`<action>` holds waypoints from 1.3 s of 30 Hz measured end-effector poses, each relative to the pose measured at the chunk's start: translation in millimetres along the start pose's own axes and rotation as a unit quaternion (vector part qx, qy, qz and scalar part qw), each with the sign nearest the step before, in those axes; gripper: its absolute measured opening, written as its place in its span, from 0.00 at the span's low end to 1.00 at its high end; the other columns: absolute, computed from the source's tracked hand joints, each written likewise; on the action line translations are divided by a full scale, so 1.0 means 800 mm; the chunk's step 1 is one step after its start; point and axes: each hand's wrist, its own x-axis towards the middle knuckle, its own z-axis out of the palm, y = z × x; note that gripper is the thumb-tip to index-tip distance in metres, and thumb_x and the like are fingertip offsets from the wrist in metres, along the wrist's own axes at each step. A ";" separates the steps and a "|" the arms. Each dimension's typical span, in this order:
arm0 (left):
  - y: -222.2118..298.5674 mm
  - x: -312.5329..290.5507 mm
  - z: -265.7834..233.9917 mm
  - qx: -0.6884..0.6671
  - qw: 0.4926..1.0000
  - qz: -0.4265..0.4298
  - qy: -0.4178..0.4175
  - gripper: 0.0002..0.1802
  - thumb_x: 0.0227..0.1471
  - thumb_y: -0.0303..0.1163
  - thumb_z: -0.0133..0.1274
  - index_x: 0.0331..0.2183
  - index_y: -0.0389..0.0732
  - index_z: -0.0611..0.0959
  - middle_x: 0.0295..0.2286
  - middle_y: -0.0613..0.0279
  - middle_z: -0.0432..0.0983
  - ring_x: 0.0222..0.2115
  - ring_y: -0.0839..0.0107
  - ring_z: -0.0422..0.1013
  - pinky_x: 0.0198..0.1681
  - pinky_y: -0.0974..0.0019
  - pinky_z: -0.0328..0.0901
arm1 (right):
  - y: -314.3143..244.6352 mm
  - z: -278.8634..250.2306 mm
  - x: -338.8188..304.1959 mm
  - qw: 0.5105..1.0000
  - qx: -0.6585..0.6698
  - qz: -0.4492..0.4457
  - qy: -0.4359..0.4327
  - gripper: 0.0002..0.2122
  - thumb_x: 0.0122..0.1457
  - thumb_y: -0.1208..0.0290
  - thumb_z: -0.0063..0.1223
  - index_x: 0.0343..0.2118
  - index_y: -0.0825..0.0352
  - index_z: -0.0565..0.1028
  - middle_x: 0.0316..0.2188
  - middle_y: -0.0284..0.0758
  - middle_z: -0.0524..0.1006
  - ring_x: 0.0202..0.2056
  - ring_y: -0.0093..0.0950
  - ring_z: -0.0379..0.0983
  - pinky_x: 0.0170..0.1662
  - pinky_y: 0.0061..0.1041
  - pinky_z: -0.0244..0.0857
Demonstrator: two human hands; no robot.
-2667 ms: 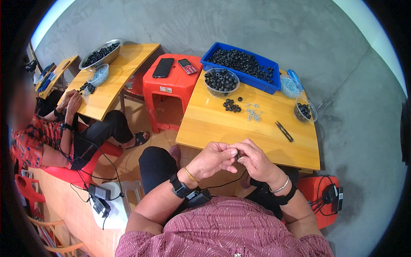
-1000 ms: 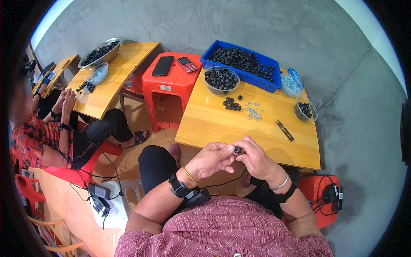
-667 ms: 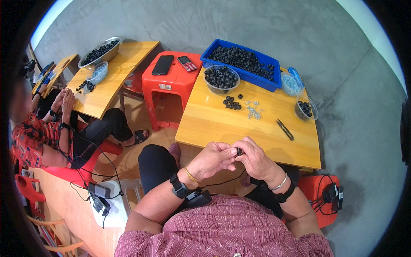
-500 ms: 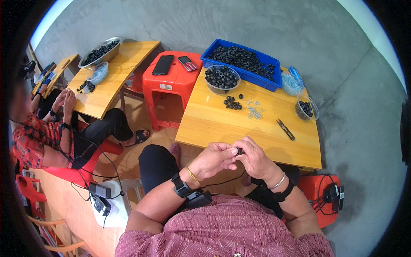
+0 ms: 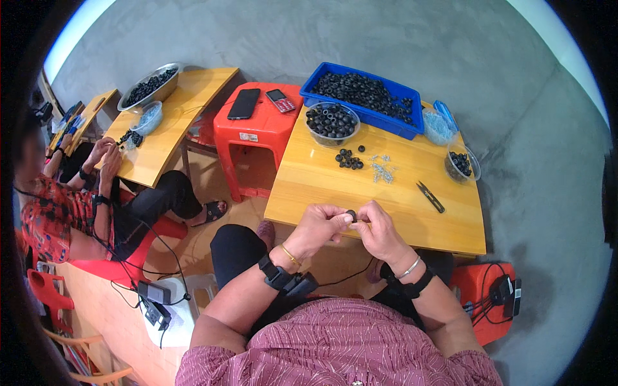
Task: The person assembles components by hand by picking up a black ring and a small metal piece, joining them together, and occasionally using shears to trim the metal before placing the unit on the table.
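Just past the table's near edge, my left hand point(image 5: 318, 229) pinches a small round black part point(image 5: 351, 214) between thumb and fingers. My right hand point(image 5: 381, 235) meets it there, its thumb and finger closed against the same part; anything smaller between the fingertips is hidden. Beyond the hands, a loose cluster of similar black parts point(image 5: 349, 159) lies on the wooden table point(image 5: 302, 193). Beside that cluster is a scatter of tiny silvery-clear pieces point(image 5: 382, 171). Black thread snips point(image 5: 430, 197) rest to the right.
A blue tray point(image 5: 412, 132) and a clear bowl point(image 5: 333, 137) of black parts stand at the back. Tubs of pale blue pieces point(image 5: 440, 128) and black parts point(image 5: 459, 165) sit right. Phones lie on a red stool point(image 5: 248, 128). A co-worker point(image 5: 58, 219) works at another table, left.
My hands have tipped slightly, and the black part has shifted a little left and away from me. The co-worker's hands have moved lower and slightly apart.
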 end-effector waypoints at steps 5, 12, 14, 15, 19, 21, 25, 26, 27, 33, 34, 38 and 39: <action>-0.006 0.014 0.000 0.125 0.990 0.040 0.045 0.08 0.45 0.27 0.51 0.27 0.31 0.79 0.18 0.66 0.72 0.15 0.82 0.62 0.17 0.78 0.60 | 0.025 0.013 0.006 0.999 -0.039 -0.019 0.014 0.06 0.43 0.79 0.49 0.22 0.68 0.63 0.20 0.39 0.65 0.25 0.38 0.63 0.29 0.31 0.56; -0.025 0.030 0.001 0.358 0.905 0.208 0.095 0.06 0.39 0.26 0.54 0.23 0.32 0.79 0.15 0.55 0.72 0.15 0.76 0.65 0.20 0.71 0.62 | 0.046 0.019 0.011 0.994 -0.109 -0.003 0.028 0.07 0.37 0.79 0.52 0.16 0.67 0.64 0.18 0.36 0.67 0.26 0.37 0.63 0.29 0.32 0.54; -0.029 0.032 0.001 0.369 0.898 0.220 0.099 0.06 0.38 0.26 0.55 0.23 0.32 0.79 0.16 0.52 0.72 0.15 0.74 0.66 0.20 0.71 0.62 | 0.043 0.020 0.010 0.994 -0.102 0.008 0.026 0.07 0.37 0.79 0.52 0.16 0.67 0.65 0.18 0.37 0.68 0.26 0.38 0.63 0.29 0.32 0.54; -0.031 0.033 0.001 0.369 0.895 0.227 0.102 0.06 0.37 0.25 0.54 0.23 0.32 0.79 0.16 0.52 0.72 0.15 0.70 0.67 0.21 0.70 0.62 | 0.043 0.020 0.009 0.995 -0.097 0.017 0.026 0.07 0.37 0.79 0.53 0.15 0.67 0.65 0.18 0.37 0.68 0.26 0.38 0.63 0.29 0.32 0.54; -0.032 0.032 0.003 0.392 0.875 0.261 0.114 0.06 0.36 0.24 0.54 0.23 0.33 0.79 0.19 0.49 0.72 0.18 0.61 0.70 0.22 0.67 0.63 | 0.045 0.026 0.005 0.993 -0.109 0.003 0.054 0.07 0.37 0.80 0.53 0.16 0.68 0.65 0.18 0.38 0.68 0.26 0.38 0.63 0.30 0.33 0.54; -0.034 0.032 0.004 0.399 0.871 0.262 0.115 0.06 0.36 0.25 0.54 0.23 0.33 0.79 0.19 0.48 0.72 0.19 0.58 0.70 0.23 0.66 0.64 | 0.046 0.026 0.002 0.992 -0.115 -0.013 0.053 0.06 0.38 0.80 0.53 0.17 0.68 0.65 0.18 0.38 0.67 0.26 0.38 0.63 0.30 0.34 0.54; -0.033 0.029 0.008 0.418 0.855 0.280 0.125 0.05 0.35 0.25 0.52 0.18 0.33 0.77 0.18 0.47 0.71 0.20 0.53 0.69 0.25 0.61 0.65 | 0.044 0.029 -0.004 0.990 -0.129 -0.016 0.056 0.06 0.39 0.79 0.53 0.18 0.68 0.66 0.20 0.37 0.66 0.27 0.38 0.61 0.31 0.34 0.54; -0.034 0.028 0.008 0.418 0.855 0.281 0.125 0.05 0.35 0.25 0.52 0.18 0.33 0.77 0.18 0.47 0.71 0.20 0.53 0.69 0.25 0.61 0.65 | 0.042 0.030 -0.006 0.989 -0.134 -0.017 0.058 0.06 0.39 0.79 0.52 0.18 0.68 0.66 0.21 0.38 0.66 0.28 0.38 0.61 0.32 0.33 0.54; -0.036 0.029 0.007 0.433 0.846 0.286 0.121 0.05 0.36 0.25 0.52 0.18 0.33 0.77 0.18 0.47 0.71 0.21 0.53 0.69 0.25 0.60 0.64 | 0.041 0.030 -0.008 0.988 -0.139 -0.018 0.059 0.06 0.39 0.79 0.52 0.19 0.68 0.65 0.22 0.38 0.65 0.29 0.38 0.60 0.32 0.33 0.54; -0.037 0.024 0.008 0.468 0.822 0.308 0.100 0.05 0.37 0.26 0.50 0.19 0.34 0.75 0.19 0.49 0.70 0.22 0.53 0.68 0.26 0.59 0.64 | 0.036 0.023 -0.016 0.987 -0.145 -0.046 0.046 0.07 0.39 0.82 0.49 0.24 0.70 0.67 0.25 0.39 0.65 0.31 0.39 0.60 0.34 0.34 0.54; -0.038 0.023 0.008 0.474 0.818 0.311 0.092 0.05 0.38 0.26 0.50 0.19 0.34 0.75 0.20 0.49 0.69 0.23 0.53 0.68 0.27 0.59 0.64 | 0.034 0.022 -0.017 0.987 -0.145 -0.045 0.046 0.07 0.39 0.82 0.49 0.24 0.70 0.67 0.25 0.39 0.65 0.31 0.39 0.60 0.34 0.34 0.54; -0.037 0.019 0.008 0.493 0.806 0.314 0.093 0.05 0.39 0.27 0.50 0.21 0.35 0.75 0.20 0.50 0.69 0.22 0.53 0.67 0.26 0.58 0.64 | 0.036 0.015 -0.017 0.989 -0.130 -0.054 0.039 0.07 0.40 0.83 0.47 0.26 0.71 0.69 0.25 0.40 0.66 0.31 0.39 0.60 0.36 0.34 0.55; -0.037 0.020 0.008 0.494 0.805 0.316 0.095 0.04 0.38 0.25 0.51 0.22 0.35 0.75 0.19 0.50 0.69 0.22 0.54 0.67 0.26 0.59 0.63 | 0.041 0.013 -0.016 0.992 -0.111 -0.056 0.032 0.07 0.41 0.83 0.47 0.27 0.71 0.69 0.25 0.40 0.67 0.31 0.39 0.61 0.37 0.33 0.56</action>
